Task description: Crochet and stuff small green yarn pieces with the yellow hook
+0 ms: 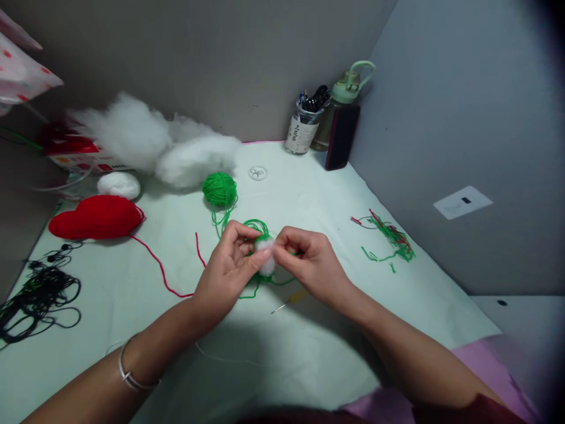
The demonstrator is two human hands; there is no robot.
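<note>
In the middle of the table, my left hand is closed around a small green yarn piece with a tuft of white fibre stuffing showing in it. The thumb presses on the white tuft. From the other side, my right hand pinches the stuffing at its edge. Green strands loop around the piece and lead back to a green yarn ball. Below my right hand lies a hook with a yellow handle and a thin metal shaft. My fingers partly hide the green piece.
A fluffy white stuffing heap lies back left, near a white yarn ball and red yarn skein. Black cords tangle at left. Green and red scraps lie right. A pen jar, bottle and phone stand behind.
</note>
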